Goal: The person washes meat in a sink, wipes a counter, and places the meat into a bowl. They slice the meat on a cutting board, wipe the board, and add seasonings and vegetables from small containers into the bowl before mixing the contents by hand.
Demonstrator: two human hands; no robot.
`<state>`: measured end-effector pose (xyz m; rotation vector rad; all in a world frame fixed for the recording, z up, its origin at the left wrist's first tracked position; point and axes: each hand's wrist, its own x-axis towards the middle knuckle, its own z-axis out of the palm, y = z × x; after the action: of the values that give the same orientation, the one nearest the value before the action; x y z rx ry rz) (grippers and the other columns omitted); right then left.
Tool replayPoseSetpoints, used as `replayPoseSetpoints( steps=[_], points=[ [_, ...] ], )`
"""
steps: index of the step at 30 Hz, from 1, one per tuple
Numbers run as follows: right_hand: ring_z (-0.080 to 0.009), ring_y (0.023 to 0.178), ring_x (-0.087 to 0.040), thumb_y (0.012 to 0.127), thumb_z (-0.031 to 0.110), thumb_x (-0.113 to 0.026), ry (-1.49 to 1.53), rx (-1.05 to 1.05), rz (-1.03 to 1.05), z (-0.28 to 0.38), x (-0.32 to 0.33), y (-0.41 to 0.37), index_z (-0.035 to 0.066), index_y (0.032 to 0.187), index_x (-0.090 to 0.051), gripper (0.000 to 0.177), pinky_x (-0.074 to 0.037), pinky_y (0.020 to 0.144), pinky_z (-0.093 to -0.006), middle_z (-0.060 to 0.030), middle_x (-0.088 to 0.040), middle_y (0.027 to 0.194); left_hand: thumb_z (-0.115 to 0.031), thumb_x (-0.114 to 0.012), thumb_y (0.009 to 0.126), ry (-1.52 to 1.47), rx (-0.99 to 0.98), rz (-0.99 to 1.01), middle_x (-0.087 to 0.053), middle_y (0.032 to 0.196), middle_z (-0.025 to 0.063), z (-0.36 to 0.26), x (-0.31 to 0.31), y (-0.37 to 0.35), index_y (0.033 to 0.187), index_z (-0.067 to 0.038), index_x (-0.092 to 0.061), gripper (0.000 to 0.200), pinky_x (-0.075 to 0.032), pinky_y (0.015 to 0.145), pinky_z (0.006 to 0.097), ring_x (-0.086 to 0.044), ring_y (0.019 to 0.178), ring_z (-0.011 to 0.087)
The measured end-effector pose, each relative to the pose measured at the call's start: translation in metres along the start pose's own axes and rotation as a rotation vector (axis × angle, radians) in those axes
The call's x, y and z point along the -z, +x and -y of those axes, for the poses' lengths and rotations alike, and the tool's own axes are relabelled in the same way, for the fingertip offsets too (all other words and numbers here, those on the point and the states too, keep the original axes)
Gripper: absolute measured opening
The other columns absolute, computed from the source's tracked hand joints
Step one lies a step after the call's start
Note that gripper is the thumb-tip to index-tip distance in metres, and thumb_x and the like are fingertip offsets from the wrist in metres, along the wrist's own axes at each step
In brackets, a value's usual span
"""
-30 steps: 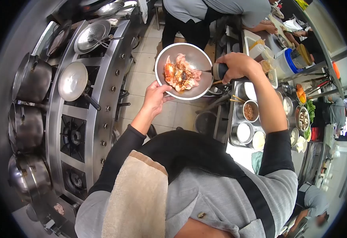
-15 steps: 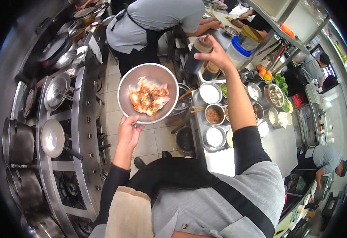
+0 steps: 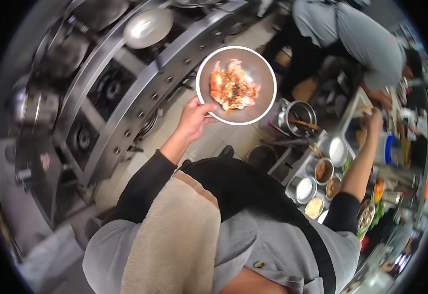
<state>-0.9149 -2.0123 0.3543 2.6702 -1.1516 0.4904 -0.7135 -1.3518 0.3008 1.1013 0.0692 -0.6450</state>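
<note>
– Two hands going opposite ways, that's the view from where I'm standing. Far left is the stove range (image 3: 126, 108). Next to it the left hand (image 3: 193, 117) is out over the tiled floor (image 3: 209, 142), thumb hooked on the rim and fingers clamped underneath a steel bowl (image 3: 259, 104). The bowl sits in the air between the range and the prep side, with saucy seafood (image 3: 232, 89) piled in the middle.

– And the other hand?

– Way over right. The right hand (image 3: 373, 120) is stretched out past the seasoning tubs (image 3: 324, 170). It's too smeared to make out, so I can't tell if those fingers are closed on anything.

– My worry is that one-handed rim grip while the body leans right. If the bowl tilts a bit, I reckon sauce runs onto the tiles, or the lot slides toward that pot (image 3: 285, 117) standing just right of it. The co-worker in grey (image 3: 366, 41) is near the far right too, so a bumped elbow could do it.

– Any brands or labels?

– Nope, nothing readable. Every container over there is a blur.
</note>
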Motion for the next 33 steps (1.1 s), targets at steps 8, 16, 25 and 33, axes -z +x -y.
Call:
replayPoseSetpoints(
  steps=[8,16,25,33],
  points=[
    [-0.0382,0.133,-0.047,0.081,0.038,-0.075,0.659,0.981,0.475,0.475,0.081,-0.227,0.025,0.142,-0.052,0.067,-0.046,0.102,-0.0480,-0.0281,-0.053,0.134,0.000,-0.062,0.084,-0.011,-0.093,-0.274,-0.064,0.098,0.0047,0.013,0.000,-0.046,0.107,-0.005,-0.059,0.024,-0.062,0.071,0.0374,-0.066,0.084,0.0172],
    [-0.0420,0.110,-0.062,0.073,0.011,-0.076,0.640,1.355,0.592,0.672,0.055,-0.329,0.013,0.128,-0.063,0.057,-0.054,0.090,-0.0444,-0.0240,-0.057,0.131,0.001,-0.061,0.080,-0.122,-0.078,-0.551,-0.058,0.091,0.0057,0.028,0.183,-0.116,0.100,-0.004,-0.057,0.021,-0.062,0.066,0.0394,-0.064,0.078,0.0209],
    [-0.0383,0.126,-0.053,0.070,0.030,-0.083,0.863,1.226,0.660,0.713,0.116,-0.441,0.019,0.136,-0.059,0.072,-0.042,0.107,-0.0422,-0.0246,-0.058,0.125,0.000,-0.060,0.082,-0.204,-0.190,-0.562,-0.063,0.104,0.0066,-0.011,0.240,-0.205,0.111,-0.007,-0.056,0.030,-0.061,0.074,0.0391,-0.066,0.090,0.0220],
    [-0.0362,0.121,-0.056,0.082,0.018,-0.073,1.035,1.487,0.759,0.752,0.127,-0.465,0.014,0.126,-0.064,0.045,-0.048,0.101,-0.0429,-0.0189,-0.057,0.122,0.000,-0.061,0.082,-0.293,-0.199,-0.759,-0.061,0.100,0.0054,0.011,0.283,-0.220,0.110,-0.008,-0.055,0.030,-0.061,0.073,0.0376,-0.065,0.088,0.0210]
  ],
)
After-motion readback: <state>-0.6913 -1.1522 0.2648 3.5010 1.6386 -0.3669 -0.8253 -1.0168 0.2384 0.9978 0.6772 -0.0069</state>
